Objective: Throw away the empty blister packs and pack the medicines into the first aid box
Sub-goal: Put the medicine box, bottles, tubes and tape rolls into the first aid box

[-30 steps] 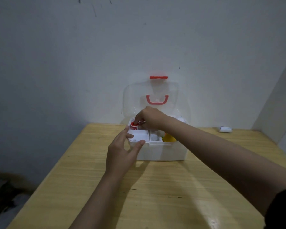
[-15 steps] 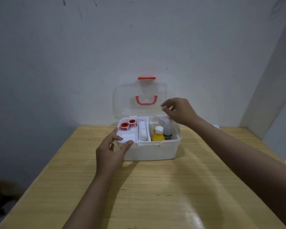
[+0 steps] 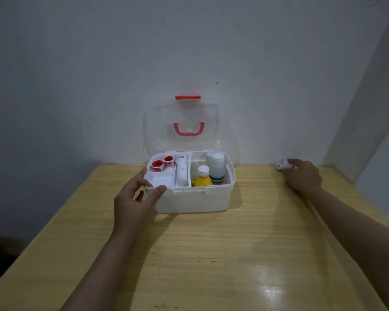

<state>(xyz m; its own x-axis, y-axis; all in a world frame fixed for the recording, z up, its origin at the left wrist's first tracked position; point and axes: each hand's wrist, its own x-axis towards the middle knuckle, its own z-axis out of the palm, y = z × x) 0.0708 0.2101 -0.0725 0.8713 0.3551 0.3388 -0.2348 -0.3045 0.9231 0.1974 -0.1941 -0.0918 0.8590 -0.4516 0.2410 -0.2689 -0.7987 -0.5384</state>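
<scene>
The white first aid box (image 3: 195,199) stands open at the back of the wooden table, its clear lid (image 3: 181,126) with a red handle leaning on the wall. Inside sit two red tape rolls (image 3: 162,163), a white bandage roll (image 3: 181,172), a yellow bottle (image 3: 203,177) and a white bottle (image 3: 216,168). My left hand (image 3: 136,198) rests on the box's front left corner, thumb and fingers spread against its rim. My right hand (image 3: 303,177) lies far right near the wall, fingertips touching a small white packet (image 3: 281,165); I cannot tell whether the fingers grip it.
The wooden table (image 3: 211,254) reaches the white wall behind the box. A wall corner rises at the far right. The floor on the left is dark.
My right hand left the tape rolls in the box, swung right across the open lid, and now touches the small white packet by the wall. My left hand stayed on the box corner.
</scene>
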